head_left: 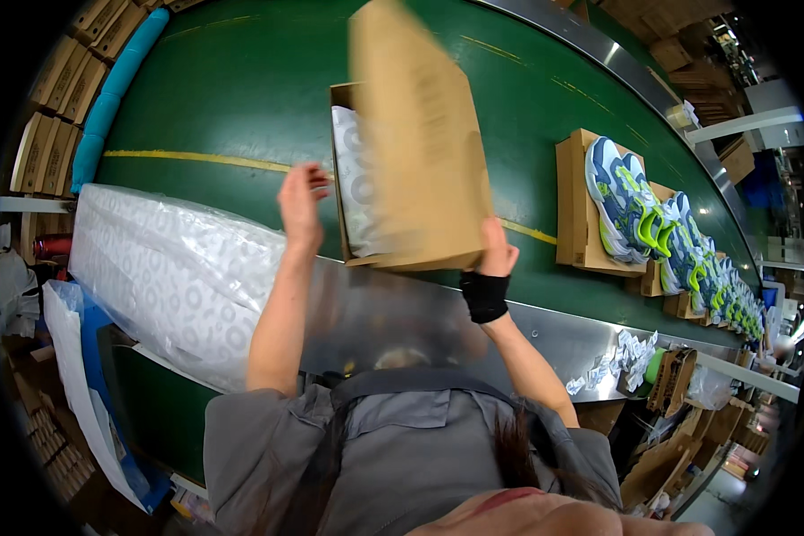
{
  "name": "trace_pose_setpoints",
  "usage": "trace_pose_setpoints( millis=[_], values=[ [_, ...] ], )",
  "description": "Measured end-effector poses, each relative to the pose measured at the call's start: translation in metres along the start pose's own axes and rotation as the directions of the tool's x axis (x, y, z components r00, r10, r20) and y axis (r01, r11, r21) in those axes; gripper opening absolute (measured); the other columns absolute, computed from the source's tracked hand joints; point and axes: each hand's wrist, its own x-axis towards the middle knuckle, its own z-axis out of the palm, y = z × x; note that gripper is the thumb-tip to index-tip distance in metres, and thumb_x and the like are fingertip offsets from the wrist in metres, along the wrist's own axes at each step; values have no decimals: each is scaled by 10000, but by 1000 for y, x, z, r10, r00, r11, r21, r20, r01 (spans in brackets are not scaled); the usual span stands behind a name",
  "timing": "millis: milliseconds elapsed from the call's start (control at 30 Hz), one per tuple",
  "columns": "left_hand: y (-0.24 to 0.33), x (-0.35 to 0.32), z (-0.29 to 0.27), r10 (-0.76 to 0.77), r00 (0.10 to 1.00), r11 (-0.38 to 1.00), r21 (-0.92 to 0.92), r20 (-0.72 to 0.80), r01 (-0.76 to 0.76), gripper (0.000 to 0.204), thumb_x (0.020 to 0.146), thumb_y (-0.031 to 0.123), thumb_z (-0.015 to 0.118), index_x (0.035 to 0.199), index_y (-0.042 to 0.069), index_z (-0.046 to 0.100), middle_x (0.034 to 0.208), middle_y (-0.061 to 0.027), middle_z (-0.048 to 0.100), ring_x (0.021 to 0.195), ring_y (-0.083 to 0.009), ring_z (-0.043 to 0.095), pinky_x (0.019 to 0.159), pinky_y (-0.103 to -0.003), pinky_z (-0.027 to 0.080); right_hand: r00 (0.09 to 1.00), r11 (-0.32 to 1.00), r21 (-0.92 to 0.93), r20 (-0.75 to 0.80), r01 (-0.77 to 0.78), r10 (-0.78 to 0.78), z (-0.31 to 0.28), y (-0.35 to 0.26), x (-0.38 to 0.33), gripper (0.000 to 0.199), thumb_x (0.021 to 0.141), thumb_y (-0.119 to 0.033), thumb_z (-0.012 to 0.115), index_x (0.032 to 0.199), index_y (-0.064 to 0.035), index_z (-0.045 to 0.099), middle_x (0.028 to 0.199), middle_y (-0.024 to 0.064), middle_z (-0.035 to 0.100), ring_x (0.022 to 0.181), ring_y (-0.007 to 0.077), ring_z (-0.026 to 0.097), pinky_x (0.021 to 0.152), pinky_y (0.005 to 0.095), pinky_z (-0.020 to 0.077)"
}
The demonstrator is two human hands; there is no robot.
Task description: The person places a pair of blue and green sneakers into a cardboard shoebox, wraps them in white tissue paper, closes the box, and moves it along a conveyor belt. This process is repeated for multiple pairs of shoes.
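**Steadying a lid (427,170) over a paper-filled box**

Right hand (496,252) is pinching the lid at its near right corner; the finger pads behind it are not showing. Left hand (301,205) is hanging just beside the box (340,223), fingers loosely bent and apart, gripping nothing; cannot tell whether the tips are touching the wall. The lid is blurring, tilting over the right part of the box, which is sitting on the green work surface (214,98) directly ahead. Patterned paper (355,170) is showing along the open left side.

Technique, my judgement: the left hand should be bracing the wall, the right guiding the lid squarely, keeping paper clear of the rim.

Farther out, wrapped patterned sheets (174,272) are lying left; shoes (618,192) are lining up right.
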Motion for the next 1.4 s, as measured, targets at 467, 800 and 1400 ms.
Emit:
trace_pose_setpoints(
  millis=[467,800,1400],
  values=[
    [6,19,7,-442,732,814,-113,519,570,555,778,448,497,1115,7,489,1017,-124,574,940,-220,557,800,-336,461,923,893,-267,234,362,-304,-22,-5,41,463,752,-38,464,1211,-96,458,1254,168,426,1167,350,390,870,568,336],
    [93,-89,-53,-138,948,891,-381,288,246,333,864,289,422,1079,52,512,1009,-90,575,895,-168,561,753,-284,477,869,859,-207,-73,468,-490,-140,19,82,509,641,-163,694,1117,-103,525,1206,95,471,1111,277,433,846,400,345],
    [67,-302,-301,-472,723,704,-710,-505,-37,840,761,360,614,1377,112,101,1369,-167,253,1191,-326,355,919,-498,331,922,878,-479,325,-32,211,-228,201,105,743,604,-688,559,985,-52,604,976,160,605,940,293,568,821,412,418]
  ],
)
